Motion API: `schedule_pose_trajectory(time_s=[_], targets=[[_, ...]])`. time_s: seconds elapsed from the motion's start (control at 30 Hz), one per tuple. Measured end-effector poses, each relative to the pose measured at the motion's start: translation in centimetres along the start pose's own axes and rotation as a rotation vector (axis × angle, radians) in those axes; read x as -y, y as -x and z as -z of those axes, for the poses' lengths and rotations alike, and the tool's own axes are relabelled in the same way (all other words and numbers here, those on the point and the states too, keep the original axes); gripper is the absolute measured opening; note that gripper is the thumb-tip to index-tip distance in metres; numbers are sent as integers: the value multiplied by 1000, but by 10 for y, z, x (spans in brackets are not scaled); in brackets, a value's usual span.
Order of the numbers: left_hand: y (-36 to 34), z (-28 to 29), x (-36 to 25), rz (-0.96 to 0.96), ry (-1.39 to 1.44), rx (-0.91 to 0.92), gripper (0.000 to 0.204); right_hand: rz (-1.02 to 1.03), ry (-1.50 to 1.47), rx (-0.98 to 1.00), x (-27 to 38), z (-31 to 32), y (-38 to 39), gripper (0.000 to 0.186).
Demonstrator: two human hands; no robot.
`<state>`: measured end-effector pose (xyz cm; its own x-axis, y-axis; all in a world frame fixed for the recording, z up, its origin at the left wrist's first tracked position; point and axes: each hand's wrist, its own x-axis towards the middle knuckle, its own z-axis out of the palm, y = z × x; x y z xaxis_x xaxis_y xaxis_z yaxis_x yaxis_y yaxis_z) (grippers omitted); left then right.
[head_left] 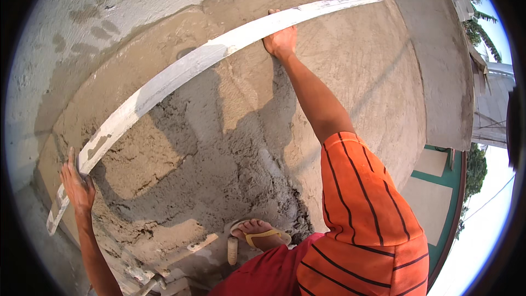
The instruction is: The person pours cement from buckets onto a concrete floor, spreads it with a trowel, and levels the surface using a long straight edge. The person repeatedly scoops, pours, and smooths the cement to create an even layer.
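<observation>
A long, pale straightedge board [181,71] lies across the wet grey mortar [219,142], looking curved through the lens. White, scuffed patches and mortar smears mark its face. My left hand [78,187] grips it near its left end, fingers over the far edge. Farther along, toward its right end, my right hand [282,41] is wrapped round it, with fingertips showing beyond the far edge and the palm on the near side. Rough, lumpy mortar lies on the near side of the board. Toward the right the surface looks smoother.
A plastered wall [126,16] runs along the far left, and a low grey wall [438,60] stands at the right. My sandalled foot [260,234] is near a tool handle [232,251]. Another tool [156,282] lies at the bottom edge.
</observation>
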<state>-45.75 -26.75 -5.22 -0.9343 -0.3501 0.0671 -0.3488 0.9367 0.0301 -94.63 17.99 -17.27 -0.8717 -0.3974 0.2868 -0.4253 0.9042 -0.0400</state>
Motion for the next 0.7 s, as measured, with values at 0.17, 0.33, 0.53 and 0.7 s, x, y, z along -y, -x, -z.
schedule_pose_trajectory(time_s=[0.17, 0.33, 0.53, 0.7], targets=[[1, -8, 1, 52, -199, -22, 87, -52, -6, 84, 4, 4, -10, 64], [3, -10, 3, 76, -193, -11, 83, -91, 7, 142, 7, 7, -10, 65], [0, -11, 2, 50, -198, -20, 81, -116, -5, 153, 8, 12, -10, 63], [-4, -12, 4, 47, -241, -43, 67, -123, -28, 143, 6, 16, -9, 61]])
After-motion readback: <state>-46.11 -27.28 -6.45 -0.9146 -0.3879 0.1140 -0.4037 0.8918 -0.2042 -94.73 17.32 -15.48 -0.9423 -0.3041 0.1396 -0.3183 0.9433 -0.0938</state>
